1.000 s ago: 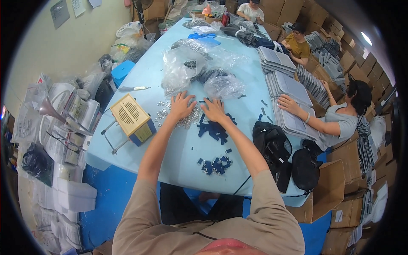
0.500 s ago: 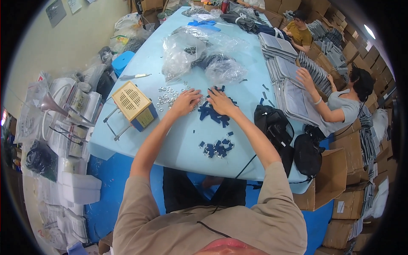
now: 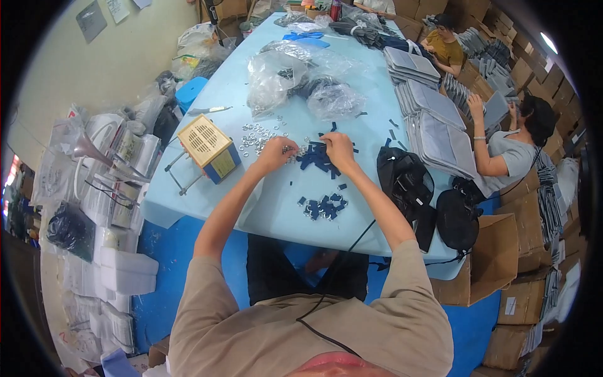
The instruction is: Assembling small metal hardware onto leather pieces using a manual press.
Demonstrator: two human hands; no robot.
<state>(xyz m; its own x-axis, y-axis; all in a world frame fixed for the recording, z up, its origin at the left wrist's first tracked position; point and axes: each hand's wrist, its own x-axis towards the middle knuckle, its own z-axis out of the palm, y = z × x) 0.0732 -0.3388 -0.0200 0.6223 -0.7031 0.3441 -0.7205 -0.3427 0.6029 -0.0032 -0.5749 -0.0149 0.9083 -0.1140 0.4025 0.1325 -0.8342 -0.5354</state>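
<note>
My left hand [image 3: 277, 155] is curled at the right edge of a scatter of small silver metal rings [image 3: 253, 135], with a ring at its closed fingertips. My right hand [image 3: 340, 151] pinches over a heap of short dark blue fabric strips [image 3: 314, 158], and a small dark strip seems to show at its fingertips. Nearer to me lies a separate cluster of dark blue pieces with metal rings on them [image 3: 325, 207]. A few single strips lie loose around the heap.
A wooden-topped box with metal legs [image 3: 205, 139] stands left, near a utility knife [image 3: 210, 110]. Clear plastic bags [image 3: 276, 81] lie beyond my hands. Black bags [image 3: 405, 182] and stacked grey fabric pieces [image 3: 433, 135] sit right. Two co-workers work along the right side.
Both hands were spread flat over the rings and strips; now their fingers are drawn together in pinches. The nearer co-worker's hands have moved to a grey piece. The view has shifted slightly.
</note>
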